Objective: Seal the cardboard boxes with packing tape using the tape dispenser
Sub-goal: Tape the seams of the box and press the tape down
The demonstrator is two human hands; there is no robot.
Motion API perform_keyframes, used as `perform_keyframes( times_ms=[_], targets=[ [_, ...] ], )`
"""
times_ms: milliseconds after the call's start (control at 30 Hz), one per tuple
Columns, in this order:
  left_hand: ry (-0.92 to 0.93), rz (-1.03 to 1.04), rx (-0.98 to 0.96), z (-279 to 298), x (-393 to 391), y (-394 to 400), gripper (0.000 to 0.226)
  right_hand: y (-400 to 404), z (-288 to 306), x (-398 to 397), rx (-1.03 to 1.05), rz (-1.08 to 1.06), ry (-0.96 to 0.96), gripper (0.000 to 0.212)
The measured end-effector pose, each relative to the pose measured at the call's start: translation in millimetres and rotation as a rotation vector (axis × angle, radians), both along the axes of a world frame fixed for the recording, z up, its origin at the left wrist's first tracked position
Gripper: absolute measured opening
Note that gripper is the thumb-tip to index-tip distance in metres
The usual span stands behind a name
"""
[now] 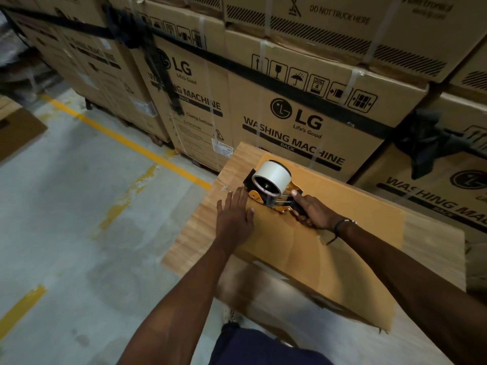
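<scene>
A flat brown cardboard box (329, 233) lies on a wooden table (189, 233) in front of me. On the box's far left end stands the tape dispenser (271, 187), black and orange, with a white tape roll on it. My right hand (312, 210) grips the dispenser's handle, index finger stretched along its top. My left hand (234, 216) lies flat with straight fingers on the box's left edge, just left of the dispenser.
Tall stacked cardboard washing-machine boxes (303, 122), strapped with black bands, stand close behind the table. Grey concrete floor (79, 219) with yellow lines spreads to the left. Another brown box (15, 127) sits at the far left edge.
</scene>
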State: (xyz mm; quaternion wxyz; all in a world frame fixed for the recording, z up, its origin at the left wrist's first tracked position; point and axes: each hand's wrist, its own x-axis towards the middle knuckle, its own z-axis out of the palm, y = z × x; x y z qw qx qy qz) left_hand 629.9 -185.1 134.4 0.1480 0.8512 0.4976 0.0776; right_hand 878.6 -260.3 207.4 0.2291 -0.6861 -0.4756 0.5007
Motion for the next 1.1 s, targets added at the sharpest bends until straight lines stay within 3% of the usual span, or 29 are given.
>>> perform_keyframes(
  times_ms=[333,600,867,1100],
  targets=[
    [0.057,-0.001,-0.086,7,2,3,0.065,-11,4,23,-0.035,0.044,-0.009,0.08],
    [0.116,-0.005,-0.05,4,6,2,0.066,-38,10,51,-0.078,0.052,-0.057,0.08],
    [0.14,-0.004,0.041,2,14,-2,0.069,-86,15,82,-0.118,-0.031,0.016,0.075],
    [0.032,-0.299,-0.034,1,73,-61,0.074,-88,9,81,-0.102,-0.024,-0.007,0.078]
  ],
)
